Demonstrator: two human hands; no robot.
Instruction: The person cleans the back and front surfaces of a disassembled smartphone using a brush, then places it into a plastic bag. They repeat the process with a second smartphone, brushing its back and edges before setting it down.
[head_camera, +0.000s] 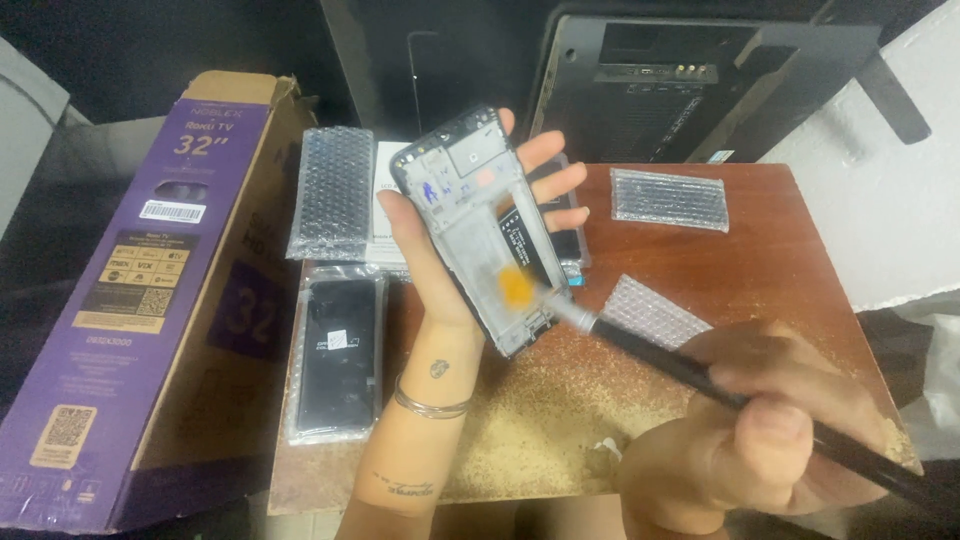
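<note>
Over table (780, 250), phone frame (480, 225) upright, tilted

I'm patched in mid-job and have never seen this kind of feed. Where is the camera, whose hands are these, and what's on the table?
There is no machine: a head-worn camera looks down at one person's own bare hands. The left hand holds up an opened phone frame, inner side showing. The right hand grips a thin black brush whose orange-tipped bristles touch the frame's lower part. Below is a worn brown table with several bubble-wrap pouches, one holding a dark phone screen. A long purple television carton lies at the left.
</note>
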